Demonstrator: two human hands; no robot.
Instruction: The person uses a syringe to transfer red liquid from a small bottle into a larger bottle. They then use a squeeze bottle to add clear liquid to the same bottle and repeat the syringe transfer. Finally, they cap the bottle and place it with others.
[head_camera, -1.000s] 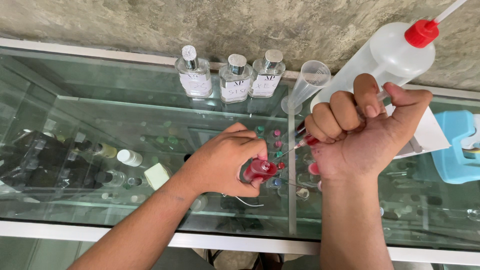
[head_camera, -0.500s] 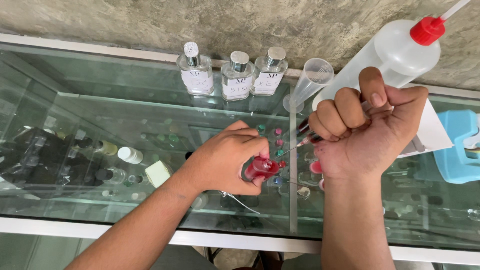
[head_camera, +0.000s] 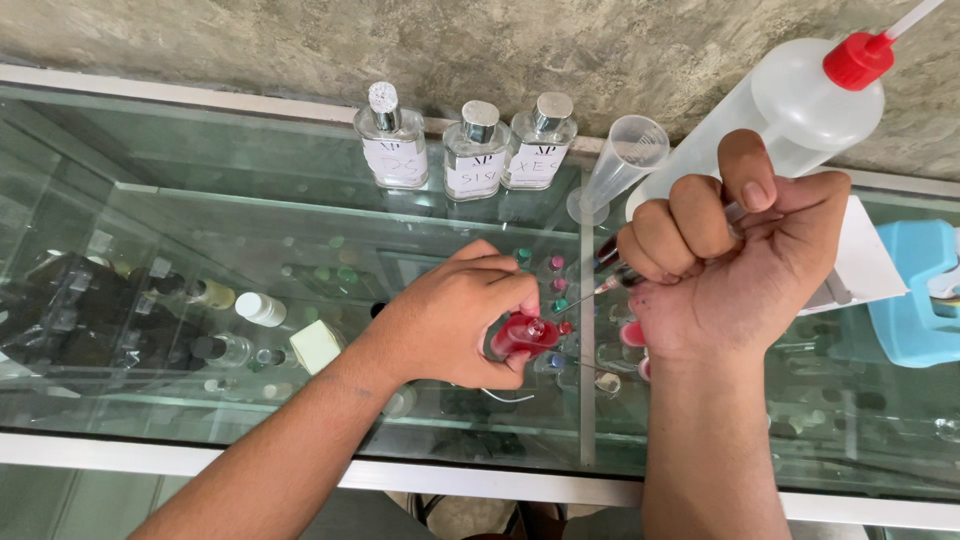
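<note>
While both hands sit almost where they were half a second back, the right hand (head_camera: 735, 260) has crept slightly up and the thin wire loop under the left hand (head_camera: 455, 320) now lies shorter and flatter on the glass.

Left hand: curled shut around a small red-filled glass vial (head_camera: 522, 335), tilted, mouth pointing right, over the middle of the glass worktop (head_camera: 250, 230). Forearm comes in from the front-left corner.

Right hand: tight fist on a clear plastic syringe with red liquid (head_camera: 612, 278), thumb up on the plunger end. Needle points down-left at the vial mouth; can't tell if the tip is inside. Forearm rises straight from the front edge.

Along the back edge: three square clear glass bottles with silver caps and white labels (head_camera: 472, 150), side by side. Just right of them, a clear plastic measuring cylinder (head_camera: 622, 165), leaning. Behind the right fist, a large translucent wash bottle with red cap (head_camera: 790, 115). At the right edge, a light blue plastic device (head_camera: 915, 295) on white paper.
</note>
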